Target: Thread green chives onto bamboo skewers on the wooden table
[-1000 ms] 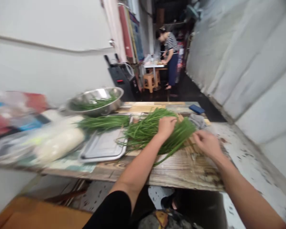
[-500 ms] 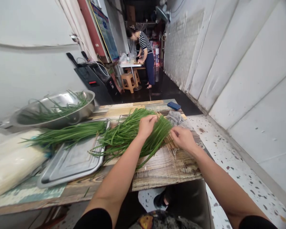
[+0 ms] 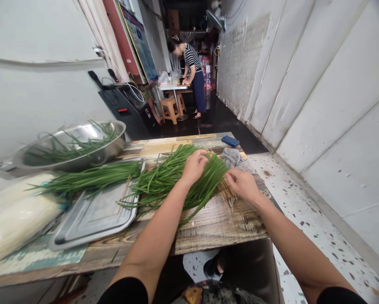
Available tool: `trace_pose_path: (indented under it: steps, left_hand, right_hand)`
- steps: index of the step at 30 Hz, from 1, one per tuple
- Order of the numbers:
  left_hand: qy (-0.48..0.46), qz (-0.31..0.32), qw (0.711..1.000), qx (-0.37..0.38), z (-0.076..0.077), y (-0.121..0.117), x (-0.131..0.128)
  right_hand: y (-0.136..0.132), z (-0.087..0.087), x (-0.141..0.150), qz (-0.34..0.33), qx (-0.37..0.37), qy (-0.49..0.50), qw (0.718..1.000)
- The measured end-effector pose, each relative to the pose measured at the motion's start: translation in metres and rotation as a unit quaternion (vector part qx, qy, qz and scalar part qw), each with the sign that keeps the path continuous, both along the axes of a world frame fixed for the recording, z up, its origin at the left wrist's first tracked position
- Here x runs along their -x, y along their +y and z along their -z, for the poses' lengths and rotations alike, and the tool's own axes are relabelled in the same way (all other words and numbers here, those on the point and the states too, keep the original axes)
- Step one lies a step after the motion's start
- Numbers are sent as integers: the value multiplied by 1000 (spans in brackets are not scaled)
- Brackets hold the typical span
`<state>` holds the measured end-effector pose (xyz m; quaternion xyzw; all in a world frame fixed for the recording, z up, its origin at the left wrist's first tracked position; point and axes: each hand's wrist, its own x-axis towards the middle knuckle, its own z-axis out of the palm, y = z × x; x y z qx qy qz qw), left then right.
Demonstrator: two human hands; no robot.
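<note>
A thick heap of long green chives lies across the wooden table. Over its right part is my left hand, its fingers curled in a loose pinch among the stalks. What lies between the fingertips is too small to make out. At the right ends of the chives, my right hand is closed, thumb against forefinger. Its fingertips touch or nearly touch the stalk ends, and any thing in them is hidden. Thin bamboo skewers lie under and beside this hand, partly covered by the chives.
Left on the table are a metal tray with more chives across it, a steel bowl of greens and a filled plastic bag. A grey cloth and blue box lie at the far right. A person works farther back.
My left hand has shifted slightly, its fingers loosening a little from a tighter pinch. My right hand stays almost in place at the stalk ends.
</note>
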<state>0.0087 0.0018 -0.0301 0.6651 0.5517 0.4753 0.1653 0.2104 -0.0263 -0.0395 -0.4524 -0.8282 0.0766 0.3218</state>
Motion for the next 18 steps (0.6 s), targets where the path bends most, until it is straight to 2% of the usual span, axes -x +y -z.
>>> trace_pose_path:
  steps: [4, 14, 18]
  left_hand:
    - [-41, -24, 999, -3, 3, 1, -1]
    - [38, -48, 997, -37, -1, -4, -2]
    - [23, -57, 998, -34, -2, -4, -2]
  right_hand:
    - [1, 1, 0, 1, -5, 5, 1000]
    - [1, 2, 0, 4, -5, -1, 1000]
    - [0, 2, 0, -6, -12, 12, 1000]
